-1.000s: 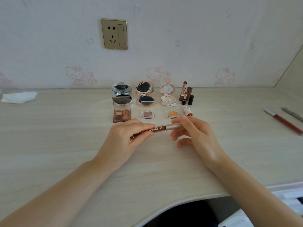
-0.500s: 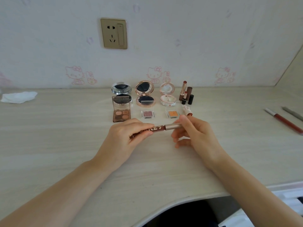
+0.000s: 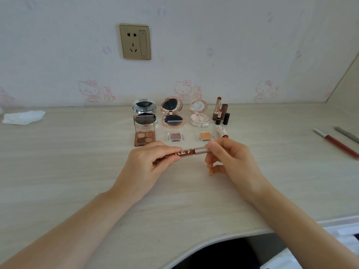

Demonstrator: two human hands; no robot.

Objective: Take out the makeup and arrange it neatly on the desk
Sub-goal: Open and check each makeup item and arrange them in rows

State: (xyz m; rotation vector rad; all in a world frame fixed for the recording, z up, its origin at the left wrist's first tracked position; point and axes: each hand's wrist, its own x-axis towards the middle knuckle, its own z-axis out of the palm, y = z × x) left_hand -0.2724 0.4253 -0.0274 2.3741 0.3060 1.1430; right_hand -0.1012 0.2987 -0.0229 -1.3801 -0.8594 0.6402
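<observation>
Gripping pencil at both ends above desk: left hand curled round barrel, right hand pinching cap.

Bare forearms, no sleeves, rings or watch

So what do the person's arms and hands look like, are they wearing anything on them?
No, nothing is worn on them. The left hand and the right hand are bare, with no gloves, rings, bracelets or watch showing. Both forearms are bare too, right to the picture's edge, so no sleeves can be seen. The fingernails that show look short and plain, without coloured polish.
</observation>
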